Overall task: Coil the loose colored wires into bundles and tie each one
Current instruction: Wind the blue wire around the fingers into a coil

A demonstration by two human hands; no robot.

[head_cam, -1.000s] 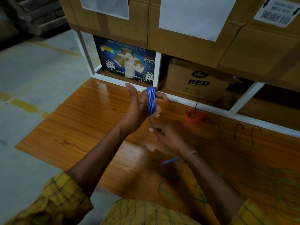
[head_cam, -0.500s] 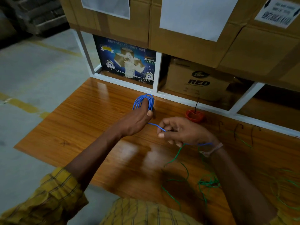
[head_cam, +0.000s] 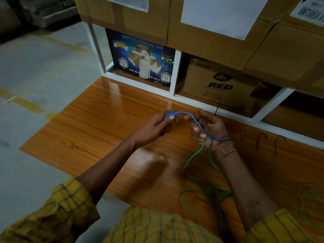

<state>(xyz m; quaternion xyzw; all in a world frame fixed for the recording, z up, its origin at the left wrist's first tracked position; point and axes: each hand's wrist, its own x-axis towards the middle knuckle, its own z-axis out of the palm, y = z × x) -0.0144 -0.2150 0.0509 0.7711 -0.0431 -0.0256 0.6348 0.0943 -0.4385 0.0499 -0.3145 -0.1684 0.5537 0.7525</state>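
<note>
A coil of blue wire (head_cam: 171, 115) is gripped in my left hand (head_cam: 156, 124) above the wooden table (head_cam: 91, 130). Its loose end (head_cam: 194, 120) arcs to the right, passes through the curled fingers of my right hand (head_cam: 208, 128) and crosses the wrist. A loose green wire (head_cam: 196, 158) hangs from the right hand and trails in tangles over the table toward me. The red coil is hidden behind my right hand; only its black tie (head_cam: 217, 109) sticks up.
A white shelf frame (head_cam: 172, 74) with cardboard boxes (head_cam: 215, 81) and a blue tape box (head_cam: 142, 60) stands at the table's back edge. More green wire (head_cam: 308, 204) and black ties (head_cam: 259, 139) lie at the right. Grey floor (head_cam: 35, 71) lies left.
The blue coil, first wound round my raised left hand's fingers, is now squeezed flat in its grip. My right hand rose and moved right, drawing the blue tail and lifting green wire.
</note>
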